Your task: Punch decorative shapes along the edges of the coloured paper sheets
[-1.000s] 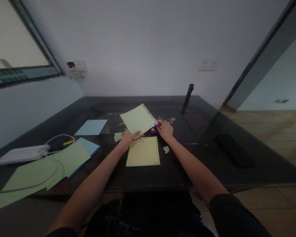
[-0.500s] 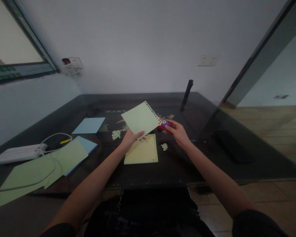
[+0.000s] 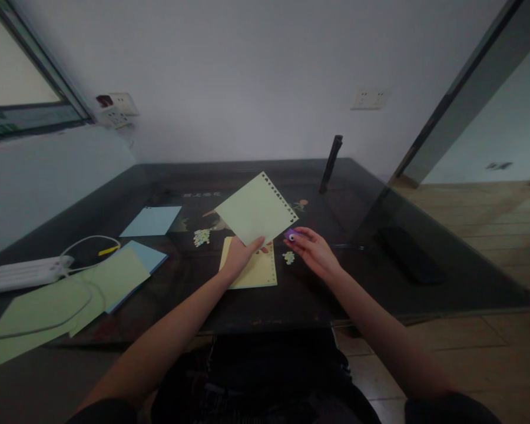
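My left hand (image 3: 242, 254) pinches the lower corner of a pale green sheet of paper (image 3: 256, 209), held tilted above the table. A row of small dark punched shapes runs along its right edge. In my right hand (image 3: 314, 252) is a small purple craft punch (image 3: 292, 235) with a white round spot, gripped between thumb and fingers just below the sheet's right corner and apart from it. Beneath the left hand lies a yellow sheet (image 3: 258, 274) with holes along its right side, partly covered. Small punched paper bits (image 3: 288, 257) lie below the punch.
Another pile of paper bits (image 3: 202, 237) lies left of the sheet. Blue paper (image 3: 152, 221), green sheets (image 3: 115, 277) and a white power strip (image 3: 26, 274) with its cable occupy the left side. A black upright object (image 3: 331, 165) stands at the back; a dark flat object (image 3: 410, 256) lies right.
The punch has come away from the sheet's holed edge, and my right hand has moved down with it. The red object by the punch is no longer visible. The view has shifted slightly.
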A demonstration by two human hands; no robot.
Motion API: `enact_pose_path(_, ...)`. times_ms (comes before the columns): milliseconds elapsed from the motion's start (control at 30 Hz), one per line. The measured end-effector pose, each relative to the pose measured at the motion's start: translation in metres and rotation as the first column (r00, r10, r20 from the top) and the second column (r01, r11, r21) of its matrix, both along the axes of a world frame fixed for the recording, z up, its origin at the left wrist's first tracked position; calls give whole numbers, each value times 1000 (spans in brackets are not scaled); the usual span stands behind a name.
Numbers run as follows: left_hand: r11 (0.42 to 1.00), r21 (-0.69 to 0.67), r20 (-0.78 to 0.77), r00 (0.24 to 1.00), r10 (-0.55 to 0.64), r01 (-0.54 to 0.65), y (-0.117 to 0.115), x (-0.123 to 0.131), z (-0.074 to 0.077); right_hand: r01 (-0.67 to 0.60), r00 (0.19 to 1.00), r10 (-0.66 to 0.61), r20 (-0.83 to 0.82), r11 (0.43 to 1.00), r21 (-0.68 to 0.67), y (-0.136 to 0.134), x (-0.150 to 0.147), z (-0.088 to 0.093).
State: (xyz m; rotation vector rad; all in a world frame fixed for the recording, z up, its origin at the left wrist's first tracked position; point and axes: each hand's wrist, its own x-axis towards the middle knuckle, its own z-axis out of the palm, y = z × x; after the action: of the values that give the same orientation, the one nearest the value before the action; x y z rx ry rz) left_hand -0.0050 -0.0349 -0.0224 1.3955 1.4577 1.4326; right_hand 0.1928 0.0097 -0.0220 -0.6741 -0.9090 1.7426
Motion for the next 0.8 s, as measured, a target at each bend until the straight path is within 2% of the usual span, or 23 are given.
enact_pose_path(167, 999, 6, 32, 999, -40, 40, 3, -3, -1, -10, 1000, 10, 29, 1000, 19, 2, 0, -2)
enact_pose_path(433, 1000, 2, 54, 998, -20, 20, 5, -7, 1, 76, 997, -77, 25, 996, 41, 4, 0, -6)
enact_pose_path(800, 999, -8, -13, 999, -43, 43, 1, -4, 4, -29, 981, 15, 196, 997, 70, -4, -2, 1)
